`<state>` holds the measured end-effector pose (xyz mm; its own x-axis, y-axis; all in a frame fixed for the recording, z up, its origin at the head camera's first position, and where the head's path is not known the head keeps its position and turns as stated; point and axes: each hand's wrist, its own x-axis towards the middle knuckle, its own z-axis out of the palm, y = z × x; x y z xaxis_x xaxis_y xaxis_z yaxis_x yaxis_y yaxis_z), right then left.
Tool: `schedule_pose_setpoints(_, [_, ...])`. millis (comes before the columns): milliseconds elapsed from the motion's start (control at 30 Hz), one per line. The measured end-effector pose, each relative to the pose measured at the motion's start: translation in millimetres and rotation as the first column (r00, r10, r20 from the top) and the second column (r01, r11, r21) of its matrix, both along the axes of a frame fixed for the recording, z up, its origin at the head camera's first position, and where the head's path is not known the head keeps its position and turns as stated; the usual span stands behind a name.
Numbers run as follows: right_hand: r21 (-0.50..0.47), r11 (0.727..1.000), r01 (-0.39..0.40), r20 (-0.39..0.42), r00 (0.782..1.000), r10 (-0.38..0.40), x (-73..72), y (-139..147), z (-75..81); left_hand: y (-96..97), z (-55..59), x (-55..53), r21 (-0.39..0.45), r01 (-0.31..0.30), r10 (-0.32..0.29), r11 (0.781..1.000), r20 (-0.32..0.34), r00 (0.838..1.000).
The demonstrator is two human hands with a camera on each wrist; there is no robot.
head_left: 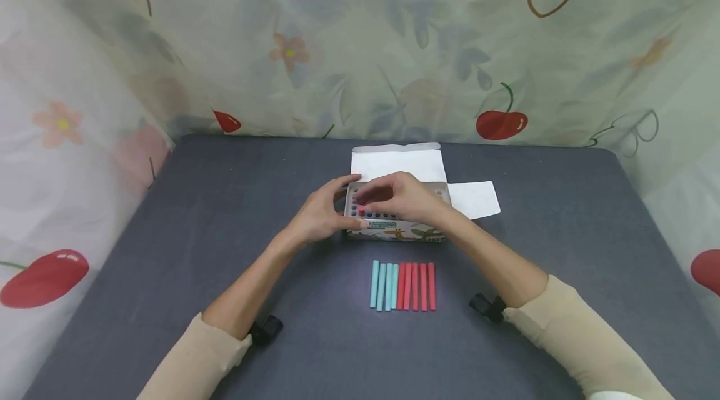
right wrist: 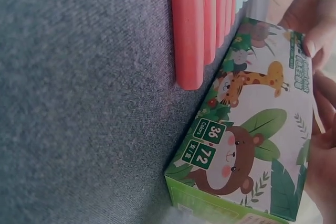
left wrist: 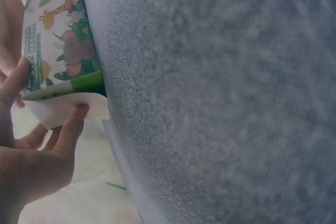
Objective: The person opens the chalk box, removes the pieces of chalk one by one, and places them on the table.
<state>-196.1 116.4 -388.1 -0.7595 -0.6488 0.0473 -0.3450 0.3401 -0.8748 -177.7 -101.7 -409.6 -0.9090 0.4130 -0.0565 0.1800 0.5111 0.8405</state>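
Observation:
A printed cardboard chalk box [head_left: 396, 233] stands on the table with its top open, showing rows of small round holes. My left hand [head_left: 322, 212] grips the box's left end, thumb on the front face and fingers round the far side. In the left wrist view its fingertips press a white end flap [left wrist: 63, 109]. Over the box, my right hand [head_left: 407, 197] pinches a short red chalk stick [head_left: 362, 210] at the front left holes. In front of the box lies a row of chalk sticks, light blue ones [head_left: 382, 286] on the left and red ones [head_left: 415, 286] on the right.
The white lid [head_left: 399, 164] is folded back behind the box, and a white side flap [head_left: 475, 199] sticks out to the right. A dark grey cloth covers the table [head_left: 253, 181]. A patterned curtain [head_left: 360, 44] hangs along the back and sides.

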Motion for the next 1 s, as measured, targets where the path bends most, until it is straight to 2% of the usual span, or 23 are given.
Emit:
schedule_pose_setpoints(167, [0.073, 0.997, -0.022, -0.011, 1.000, 0.023, -1.6, -1.2, -2.6, 0.3, 0.8, 0.8, -0.001, 0.004, -0.004, 1.000, 0.003, 1.000])
schedule_pose_setpoints(300, [0.122, 0.992, -0.034, -0.056, 0.998, 0.041, -3.2, -1.0, -6.0, 0.6, 2.1, 0.5, -0.006, 0.011, -0.011, 1.000, 0.002, 1.000])
schedule_pose_setpoints(500, [0.217, 0.976, 0.021, -0.143, 0.990, 0.011, -4.4, -3.6, -7.7, 1.5, 2.9, -0.1, -0.013, 0.007, -0.007, 1.000, -0.003, 1.000])
schedule_pose_setpoints(667, [0.229, 0.972, 0.058, -0.173, 0.985, -0.018, -2.8, -4.3, -9.2, 2.0, 2.3, 0.0, -0.015, 0.004, -0.004, 1.000, -0.005, 1.000])
schedule_pose_setpoints(867, [0.246, 0.965, 0.093, -0.272, 0.962, -0.024, 0.8, -5.6, -11.5, 0.9, 2.6, -0.5, -0.009, -0.002, 0.002, 1.000, 0.000, 1.000])
schedule_pose_setpoints(1000, [0.239, 0.963, 0.125, -0.294, 0.954, -0.051, 3.2, -6.4, -11.2, 0.6, 2.8, -0.8, -0.005, 0.001, -0.001, 1.000, 0.001, 1.000])
